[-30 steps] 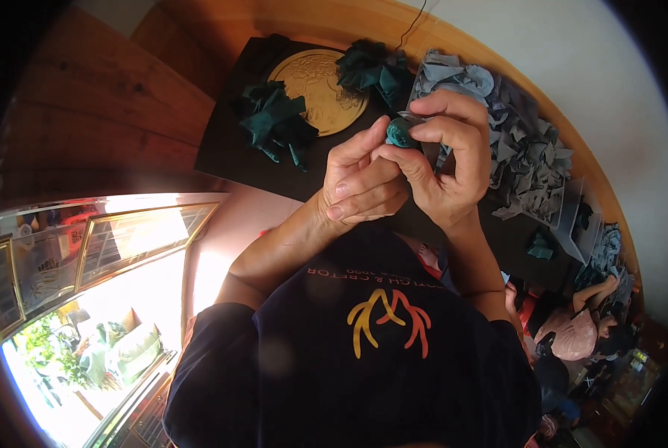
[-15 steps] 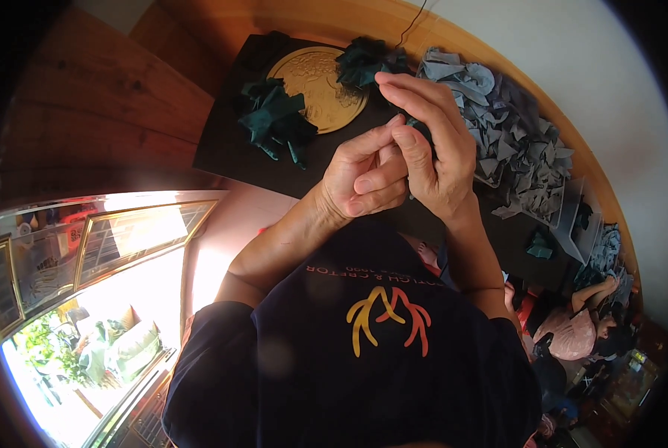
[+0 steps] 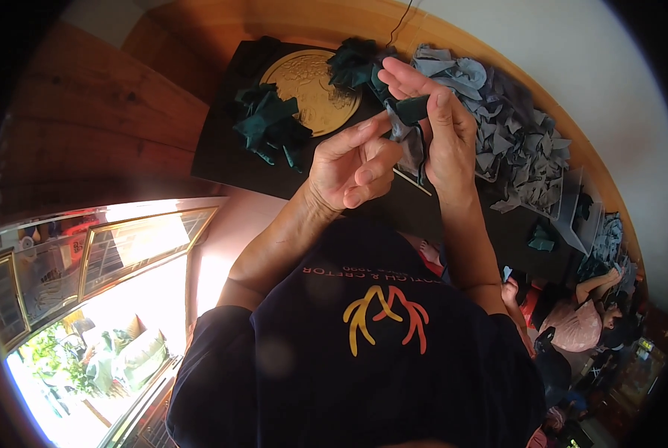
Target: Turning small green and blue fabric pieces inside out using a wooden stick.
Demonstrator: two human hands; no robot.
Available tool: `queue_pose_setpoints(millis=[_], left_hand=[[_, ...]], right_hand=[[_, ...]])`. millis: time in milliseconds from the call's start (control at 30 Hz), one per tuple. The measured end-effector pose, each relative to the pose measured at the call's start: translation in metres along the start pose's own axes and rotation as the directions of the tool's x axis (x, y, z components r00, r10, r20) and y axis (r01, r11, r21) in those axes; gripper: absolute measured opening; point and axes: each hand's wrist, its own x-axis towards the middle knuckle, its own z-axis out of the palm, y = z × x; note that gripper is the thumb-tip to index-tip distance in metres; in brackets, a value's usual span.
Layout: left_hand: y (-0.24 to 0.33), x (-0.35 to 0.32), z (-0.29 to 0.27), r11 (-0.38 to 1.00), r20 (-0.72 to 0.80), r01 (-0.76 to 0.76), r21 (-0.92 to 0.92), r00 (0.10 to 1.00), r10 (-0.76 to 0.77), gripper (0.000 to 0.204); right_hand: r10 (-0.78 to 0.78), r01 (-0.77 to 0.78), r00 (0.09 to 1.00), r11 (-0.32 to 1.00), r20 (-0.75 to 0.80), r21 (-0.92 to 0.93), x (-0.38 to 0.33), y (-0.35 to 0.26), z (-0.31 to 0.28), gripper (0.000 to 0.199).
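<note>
Fisheye view from the wearer's head, looking steeply down past a dark shirt [image 3: 297, 381], close to the lens, onto a black table [image 3: 226, 160] farther off, wide enough to include a window [image 3: 136, 243] left of the table and a pale wall [image 3: 573, 60] beyond it.

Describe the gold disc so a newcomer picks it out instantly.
Find the dark table near the picture's top. Toward its left end, between two heaps of dark green pieces, lies the gold disc. Unlike those crumpled neighbours, it is round, shiny and patterned in relief.
</note>
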Motion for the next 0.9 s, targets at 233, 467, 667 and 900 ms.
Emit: queue_pose_setpoints(millis=[233,467,667,900], left_hand=[[-0.006,0.000,-0.012,0.992,0.021,-0.061,-0.111,0.998,0.063,0.035],[-0.004,0.002,-0.008,0.996,-0.010,-0.053,-0.071,0.999,0.053,0.032],[-0.008,0.007,-0.004,0.989,0.004,-0.070,-0.132,0.997,0.071,0.027],[0.000,0.027,0.014,0.961,-0.311,0.036,0.275,0.949,0.053,0.017]], right_hand=[[-0.024,0.030,0.999,0.985,0.036,-0.167,-0.002,0.005,-0.007,0.041],[0.034,-0.029,0.996,0.998,-0.085,0.054,0.004,0.004,-0.004,0.051],[0.081,-0.084,0.994,0.996,0.072,0.040,-0.006,0.013,-0.004,0.050],[0.202,-0.169,0.976,0.934,-0.077,0.316,0.001,0.017,-0.005,0.048]])
